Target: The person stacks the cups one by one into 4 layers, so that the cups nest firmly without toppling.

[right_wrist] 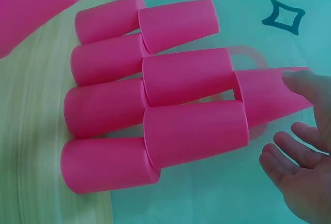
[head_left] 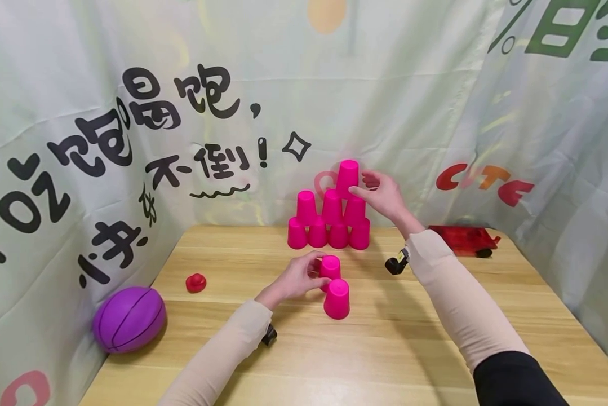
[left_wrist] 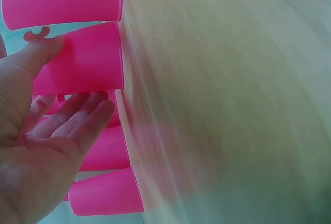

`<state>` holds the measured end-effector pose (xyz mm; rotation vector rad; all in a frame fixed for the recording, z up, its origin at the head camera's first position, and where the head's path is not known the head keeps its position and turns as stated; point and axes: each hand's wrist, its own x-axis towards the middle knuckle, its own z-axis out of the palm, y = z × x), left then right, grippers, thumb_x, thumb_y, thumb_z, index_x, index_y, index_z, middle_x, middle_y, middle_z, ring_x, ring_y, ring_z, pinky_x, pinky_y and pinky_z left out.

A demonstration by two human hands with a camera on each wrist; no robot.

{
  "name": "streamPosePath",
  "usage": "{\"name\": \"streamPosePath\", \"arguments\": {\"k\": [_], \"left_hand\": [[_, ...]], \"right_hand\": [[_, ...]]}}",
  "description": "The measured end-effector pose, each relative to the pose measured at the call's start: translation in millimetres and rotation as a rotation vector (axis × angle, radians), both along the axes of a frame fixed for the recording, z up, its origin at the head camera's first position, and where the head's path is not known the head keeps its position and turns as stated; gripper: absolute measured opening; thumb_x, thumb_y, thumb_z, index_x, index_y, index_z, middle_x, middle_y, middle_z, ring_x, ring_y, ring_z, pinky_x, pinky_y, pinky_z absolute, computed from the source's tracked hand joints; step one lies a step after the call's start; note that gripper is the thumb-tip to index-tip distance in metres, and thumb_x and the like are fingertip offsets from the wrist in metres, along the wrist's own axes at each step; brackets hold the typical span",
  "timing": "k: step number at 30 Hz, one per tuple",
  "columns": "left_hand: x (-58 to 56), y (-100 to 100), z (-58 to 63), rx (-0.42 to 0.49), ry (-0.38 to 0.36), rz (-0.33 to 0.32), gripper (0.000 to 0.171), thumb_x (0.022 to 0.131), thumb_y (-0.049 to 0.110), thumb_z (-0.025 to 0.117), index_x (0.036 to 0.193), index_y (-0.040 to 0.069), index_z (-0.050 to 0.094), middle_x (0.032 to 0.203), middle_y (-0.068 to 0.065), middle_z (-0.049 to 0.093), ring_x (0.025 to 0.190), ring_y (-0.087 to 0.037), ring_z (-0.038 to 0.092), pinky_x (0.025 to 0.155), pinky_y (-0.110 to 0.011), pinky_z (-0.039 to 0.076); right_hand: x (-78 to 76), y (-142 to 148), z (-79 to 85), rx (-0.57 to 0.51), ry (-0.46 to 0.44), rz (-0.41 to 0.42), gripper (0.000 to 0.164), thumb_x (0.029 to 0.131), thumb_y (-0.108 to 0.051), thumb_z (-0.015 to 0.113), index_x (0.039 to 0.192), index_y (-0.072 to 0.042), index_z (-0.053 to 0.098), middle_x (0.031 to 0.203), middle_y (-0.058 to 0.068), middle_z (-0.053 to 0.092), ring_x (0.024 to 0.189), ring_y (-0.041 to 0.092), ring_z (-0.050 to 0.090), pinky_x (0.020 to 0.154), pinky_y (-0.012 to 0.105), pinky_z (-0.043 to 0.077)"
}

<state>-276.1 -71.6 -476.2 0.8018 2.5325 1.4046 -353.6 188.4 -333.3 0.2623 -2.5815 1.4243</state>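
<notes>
A stepped wall of pink cups (head_left: 328, 232) stands upside down at the back of the table: several at the bottom, three above, one top cup (head_left: 348, 177). My right hand (head_left: 382, 194) is beside this top cup, its thumb touching the side. In the right wrist view the other fingers (right_wrist: 287, 157) are loosely bent and apart from it. Nearer, my left hand (head_left: 301, 274) holds an upside-down pink cup (left_wrist: 85, 61) between thumb and fingers, down at the tabletop. Just in front of it stands another pink cup (head_left: 337, 300).
On the left of the wooden table (head_left: 304, 361) are a purple ball (head_left: 129, 320) with black lines and a small red object (head_left: 196, 283). A red flat item (head_left: 458, 241) with a black round part lies at the back right. Printed cloth (head_left: 395, 101) surrounds the table.
</notes>
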Motion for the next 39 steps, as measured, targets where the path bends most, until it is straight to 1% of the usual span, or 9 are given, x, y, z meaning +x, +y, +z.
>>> {"name": "streamPosePath", "arguments": {"k": [3, 6, 9, 13, 17, 24, 29, 36, 39], "left_hand": [[0.2, -1, -1.0, 0.015, 0.007, -0.001, 0.057, 0.092, 0.018, 0.084, 0.142, 0.012, 0.058, 0.126, -0.008, 0.072, 0.118, -0.025, 0.070, 0.102, -0.038, 0.060], [1.0, -1, -2.0, 0.036, -0.001, 0.010, 0.057, 0.092, 0.017, 0.083, 0.143, 0.013, 0.057, 0.129, -0.006, 0.071, 0.120, -0.026, 0.069, 0.104, -0.040, 0.059], [0.3, -3, -0.7, 0.047, 0.000, 0.027, 0.058, 0.092, 0.017, 0.083, 0.144, 0.015, 0.056, 0.128, -0.005, 0.072, 0.115, -0.025, 0.070, 0.102, -0.041, 0.060], [-2.7, -6, 4.1, 0.050, 0.021, 0.053, 0.057, 0.092, 0.018, 0.083, 0.142, 0.013, 0.056, 0.127, -0.008, 0.071, 0.111, -0.027, 0.070, 0.099, -0.042, 0.062], [-4.3, -8, 10.4, 0.055, 0.035, 0.083, 0.056, 0.092, 0.018, 0.083, 0.140, 0.010, 0.056, 0.128, -0.011, 0.069, 0.114, -0.030, 0.070, 0.098, -0.043, 0.063], [-8.3, -9, 22.4, 0.085, 0.053, 0.115, 0.056, 0.092, 0.016, 0.083, 0.141, 0.010, 0.057, 0.130, -0.012, 0.069, 0.114, -0.032, 0.070, 0.095, -0.039, 0.064], [-12.6, -11, 31.6, 0.094, 0.057, 0.127, 0.059, 0.091, 0.014, 0.084, 0.144, 0.010, 0.056, 0.131, -0.013, 0.069, 0.114, -0.032, 0.071, 0.094, -0.039, 0.064], [-17.8, -11, 48.4, 0.090, 0.128, 0.131, 0.058, 0.090, 0.015, 0.085, 0.141, 0.009, 0.058, 0.125, -0.013, 0.071, 0.105, -0.030, 0.072, 0.090, -0.040, 0.065], [-20.2, -11, 56.2, 0.079, 0.160, 0.131, 0.058, 0.089, 0.016, 0.085, 0.140, 0.009, 0.058, 0.124, -0.013, 0.071, 0.104, -0.028, 0.072, 0.091, -0.040, 0.064]], "right_hand": [[9.6, 5, -2.9, 0.006, 0.052, 0.000, 0.070, 0.098, -0.035, 0.075, 0.155, -0.005, 0.049, 0.151, 0.022, 0.057, 0.136, 0.041, 0.057, 0.116, 0.055, 0.048], [21.6, 8, -6.8, 0.020, 0.105, 0.010, 0.066, 0.097, -0.032, 0.076, 0.152, -0.003, 0.052, 0.148, 0.023, 0.059, 0.134, 0.041, 0.057, 0.115, 0.056, 0.048], [35.5, 10, -11.3, 0.045, 0.129, 0.029, 0.064, 0.097, -0.032, 0.077, 0.150, -0.003, 0.055, 0.146, 0.023, 0.061, 0.132, 0.041, 0.059, 0.112, 0.056, 0.050], [52.5, 13, -20.4, 0.082, 0.142, 0.047, 0.061, 0.096, -0.034, 0.078, 0.146, -0.004, 0.059, 0.143, 0.020, 0.065, 0.129, 0.039, 0.062, 0.110, 0.057, 0.052], [66.2, 16, -32.5, 0.094, 0.138, 0.057, 0.058, 0.096, -0.032, 0.078, 0.145, -0.005, 0.061, 0.141, 0.019, 0.066, 0.128, 0.037, 0.063, 0.109, 0.057, 0.053], [89.2, 21, -51.9, 0.105, 0.122, 0.091, 0.055, 0.094, -0.027, 0.081, 0.141, -0.006, 0.064, 0.136, 0.018, 0.069, 0.126, 0.039, 0.064, 0.107, 0.059, 0.053], [102.8, 25, -66.2, 0.114, 0.100, 0.113, 0.054, 0.093, -0.028, 0.082, 0.139, -0.007, 0.065, 0.134, 0.014, 0.071, 0.126, 0.037, 0.065, 0.106, 0.056, 0.054], [116.5, 27, -87.3, 0.101, 0.054, 0.125, 0.054, 0.095, -0.033, 0.080, 0.139, -0.005, 0.065, 0.134, 0.016, 0.071, 0.123, 0.035, 0.067, 0.105, 0.056, 0.056], [122.1, 29, -95.4, 0.089, 0.039, 0.139, 0.054, 0.096, -0.033, 0.080, 0.140, -0.005, 0.065, 0.133, 0.017, 0.071, 0.122, 0.034, 0.067, 0.105, 0.056, 0.056]]}}
